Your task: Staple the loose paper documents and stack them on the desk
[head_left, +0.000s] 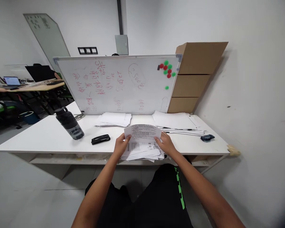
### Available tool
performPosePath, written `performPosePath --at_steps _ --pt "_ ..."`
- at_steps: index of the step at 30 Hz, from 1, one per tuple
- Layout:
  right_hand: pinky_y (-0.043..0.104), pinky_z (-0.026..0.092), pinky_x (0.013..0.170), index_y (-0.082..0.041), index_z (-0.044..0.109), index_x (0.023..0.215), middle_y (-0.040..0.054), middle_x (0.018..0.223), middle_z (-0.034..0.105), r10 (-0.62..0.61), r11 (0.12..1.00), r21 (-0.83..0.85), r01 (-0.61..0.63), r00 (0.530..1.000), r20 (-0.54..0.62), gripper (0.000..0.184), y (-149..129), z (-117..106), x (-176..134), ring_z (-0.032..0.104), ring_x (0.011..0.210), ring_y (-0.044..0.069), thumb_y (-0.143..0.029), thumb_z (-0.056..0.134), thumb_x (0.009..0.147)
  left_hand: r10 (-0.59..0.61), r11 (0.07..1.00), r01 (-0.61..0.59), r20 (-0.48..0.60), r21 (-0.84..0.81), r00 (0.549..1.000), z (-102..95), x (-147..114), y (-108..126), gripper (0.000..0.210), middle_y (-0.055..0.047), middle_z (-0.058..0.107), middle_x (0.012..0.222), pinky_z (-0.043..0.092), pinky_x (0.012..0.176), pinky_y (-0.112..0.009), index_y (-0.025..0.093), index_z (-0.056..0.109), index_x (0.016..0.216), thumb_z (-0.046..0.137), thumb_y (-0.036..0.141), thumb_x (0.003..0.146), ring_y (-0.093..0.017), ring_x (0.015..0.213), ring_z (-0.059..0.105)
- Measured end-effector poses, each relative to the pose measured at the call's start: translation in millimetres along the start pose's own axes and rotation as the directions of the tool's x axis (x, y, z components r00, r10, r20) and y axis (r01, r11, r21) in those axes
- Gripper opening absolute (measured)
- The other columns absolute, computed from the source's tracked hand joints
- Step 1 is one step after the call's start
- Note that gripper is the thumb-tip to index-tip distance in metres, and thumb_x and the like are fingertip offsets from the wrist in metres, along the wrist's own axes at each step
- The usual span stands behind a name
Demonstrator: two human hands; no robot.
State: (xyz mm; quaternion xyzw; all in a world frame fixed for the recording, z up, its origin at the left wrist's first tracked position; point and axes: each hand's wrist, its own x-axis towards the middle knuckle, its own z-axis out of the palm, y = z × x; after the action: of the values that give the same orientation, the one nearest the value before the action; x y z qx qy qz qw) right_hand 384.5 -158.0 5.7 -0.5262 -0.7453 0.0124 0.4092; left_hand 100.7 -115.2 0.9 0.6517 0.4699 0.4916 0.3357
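While gripped by both hands (143, 145), printed sheets (142, 142) above table (45, 136).

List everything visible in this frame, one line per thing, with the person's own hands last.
printed sheets: one sheaf, white with black print, near table edge, held at both sides
paper stacks: two, white, below the whiteboard, left and right
stapler: one, black, left of the held sheets
bottle: one, dark grey, on the table's left part
small clip-like item: one, dark, right end of table
whiteboard: one, white with red writing, propped on the table
magnets: several, red and green, whiteboard's top right
cardboard boxes: stacked, brown, behind the whiteboard's right end
table: one, white
left hand: grips the sheets' left edge
right hand: grips the sheets' right edge
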Motion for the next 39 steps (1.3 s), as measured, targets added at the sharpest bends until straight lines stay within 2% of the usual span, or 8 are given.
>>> performPosePath --at_steps 6,9,12,15,22,30,34,39 --pt "0.044 0.049 0.096 -0.019 0.068 0.116 0.0113 0.117 0.071 0.276 0.912 0.284 -0.295 0.955 0.106 0.039 -14 -14 -4 0.065 0.11 0.029 -0.046 0.049 0.095 0.058 0.998 -0.059 -0.068 -0.007 0.996 -21.0 2 9 0.04 -0.007 0.073 0.103 0.051 0.088 -0.036 0.021 0.063 0.114 0.062 0.049 0.086 -0.021 0.096 0.068" --pt "0.044 0.05 0.097 -0.018 0.066 0.121 0.0106 0.12 0.071 0.428 0.745 0.46 -0.483 0.875 0.225 0.046 -10 -19 -11 0.065 0.112 0.029 -0.051 0.055 0.092 0.171 0.958 -0.126 -0.162 0.258 0.972 -53.9 8 5 0.039 -0.01 0.071 0.11 0.048 0.095 -0.041 0.02 0.061 0.119 0.053 0.047 0.092 -0.024 0.106 0.065" --pt "0.045 0.051 0.098 -0.017 0.068 0.119 0.0116 0.118 0.072 0.486 0.576 0.568 -0.588 0.805 0.34 0.05 -2 -24 -22 0.066 0.112 0.03 -0.053 0.064 0.086 0.268 0.734 -0.075 -0.186 0.675 0.945 -90.9 13 -17 0.042 -0.016 0.065 0.123 0.035 0.107 -0.052 0.016 0.062 0.123 0.05 0.045 0.093 -0.033 0.126 0.052" --pt "0.047 0.05 0.1 -0.018 0.07 0.117 0.0114 0.119 0.072 0.477 0.487 0.601 -0.634 0.77 0.425 0.052 3 -29 -34 0.066 0.112 0.031 -0.056 0.07 0.082 0.227 0.556 0.004 -0.156 0.831 0.961 -114.4 11 -52 0.053 -0.019 0.059 0.134 0.031 0.11 -0.055 0.014 0.056 0.132 0.053 0.047 0.091 -0.038 0.135 0.041" --pt "0.047 0.046 0.106 -0.019 0.072 0.115 0.0098 0.12 0.072 0.471 0.462 0.575 -0.675 0.736 0.486 0.051 -2 -35 -47 0.065 0.115 0.029 -0.056 0.071 0.081 0.174 0.557 0.123 -0.26 0.821 0.95 -112.6 -2 -96 0.052 -0.015 0.05 0.145 0.033 0.111 -0.05 0.017 0.048 0.142 0.045 0.037 0.095 -0.033 0.14 0.034" --pt "0.046 0.049 0.101 -0.019 0.071 0.116 0.0097 0.117 0.072 0.448 0.497 0.544 -0.676 0.737 0.506 0.05 -23 -34 -36 0.065 0.112 0.03 -0.057 0.068 0.083 0.244 0.646 0.008 -0.216 0.763 0.945 -123.8 5 -107 0.046 -0.014 0.058 0.133 0.034 0.112 -0.048 0.017 0.057 0.134 0.048 0.039 0.094 -0.031 0.135 0.041" --pt "0.041 0.054 0.089 -0.02 0.068 0.119 0.0096 0.11 0.073 0.432 0.537 0.539 -0.649 0.76 0.485 0.047 -47 -20 -7 0.067 0.103 0.027 -0.055 0.064 0.087 0.293 0.685 -0.055 -0.206 0.727 0.934 -125.1 1 -110 0.042 -0.011 0.062 0.129 0.035 0.113 -0.045 0.021 0.06 0.129 0.051 0.039 0.093 -0.028 0.133 0.046" --pt "0.029 0.051 0.062 -0.019 0.066 0.116 0.0077 0.1 0.074 0.383 0.566 0.521 -0.639 0.764 0.52 0.041 -76 15 37 0.064 0.076 0.019 -0.047 0.063 0.086 0.298 0.682 0.004 -0.283 0.731 0.912 -120.1 -8 -105 0.039 -0.009 0.062 0.133 0.029 0.115 -0.048 0.022 0.059 0.127 0.051 0.04 0.094 -0.027 0.138 0.043"
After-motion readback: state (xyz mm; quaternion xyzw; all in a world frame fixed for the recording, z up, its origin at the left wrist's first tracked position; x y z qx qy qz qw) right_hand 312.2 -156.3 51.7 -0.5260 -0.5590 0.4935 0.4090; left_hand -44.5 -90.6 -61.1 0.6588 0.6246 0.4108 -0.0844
